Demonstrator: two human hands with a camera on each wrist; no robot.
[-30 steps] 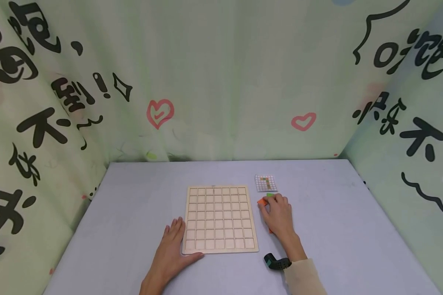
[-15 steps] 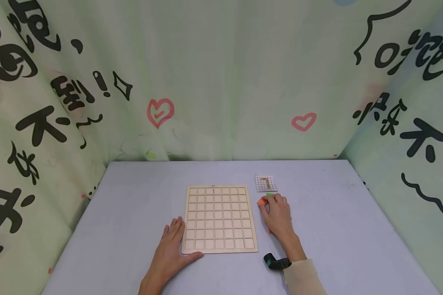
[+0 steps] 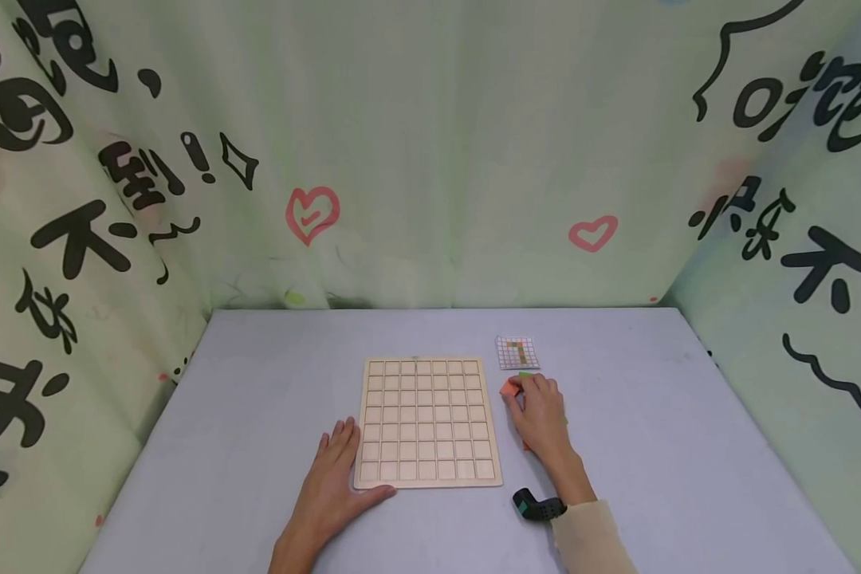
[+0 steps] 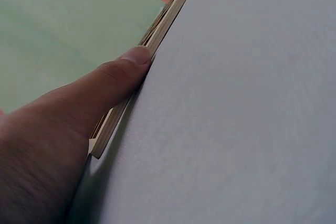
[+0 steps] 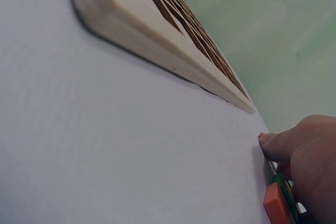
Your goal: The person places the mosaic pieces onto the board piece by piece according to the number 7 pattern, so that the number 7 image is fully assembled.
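Observation:
A square wooden grid board (image 3: 426, 483) lies flat on the table. My left hand (image 3: 330, 486) rests against its left edge, fingers straight, the thumb along the near corner; in the left wrist view the thumb (image 4: 137, 56) touches the board's side. Right of the board, my right hand (image 3: 543, 414) pinches an orange block (image 3: 509, 388) between thumb and fingers. A green piece (image 3: 525, 374) shows just beyond the fingers. Under the hand, another orange block (image 5: 276, 203) and a green one (image 5: 278, 179) lie partly hidden in the right wrist view.
A small card (image 3: 516, 352) printed with a coloured grid pattern lies behind the right hand. A black wrist device (image 3: 538, 506) sits on the right wrist. Printed curtains (image 3: 452, 159) stand behind and beside the white table (image 3: 273, 383).
Both hands keep almost the same place, with the orange block still at the right fingertips. The head view has shifted slightly.

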